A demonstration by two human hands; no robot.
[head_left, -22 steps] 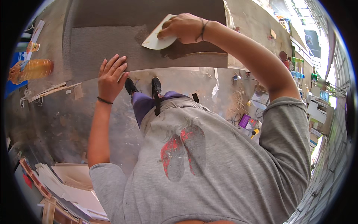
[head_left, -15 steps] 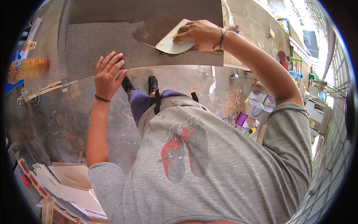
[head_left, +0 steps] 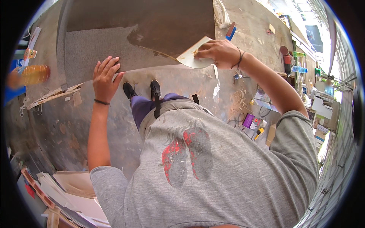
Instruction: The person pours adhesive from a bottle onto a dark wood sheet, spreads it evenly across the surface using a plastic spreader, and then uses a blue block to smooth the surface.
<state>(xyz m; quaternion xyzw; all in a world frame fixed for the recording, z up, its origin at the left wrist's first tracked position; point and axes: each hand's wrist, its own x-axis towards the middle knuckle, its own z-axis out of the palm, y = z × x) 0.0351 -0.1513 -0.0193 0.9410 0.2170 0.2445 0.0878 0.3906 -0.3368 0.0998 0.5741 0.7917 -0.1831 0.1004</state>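
Bare grey concrete floor (head_left: 57,125), stained and dusty; scattered wood offcuts and thin strips (head_left: 53,94) lie on it at left; stack of pale flat sheets (head_left: 76,190) at lower left beside a reddish wooden frame (head_left: 32,182); right side cluttered with cables, a small purple box (head_left: 249,121) and a yellow-handled tool (head_left: 259,132); metal mesh fencing (head_left: 334,171) along the right edge; strong daylight from upper right, outdoor or open-sided workshop; orange-tinted plastic bottle (head_left: 32,74) at far left.

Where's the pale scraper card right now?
In the head view, upper middle: the scraper card is under the right hand, at the near edge of the grey board.
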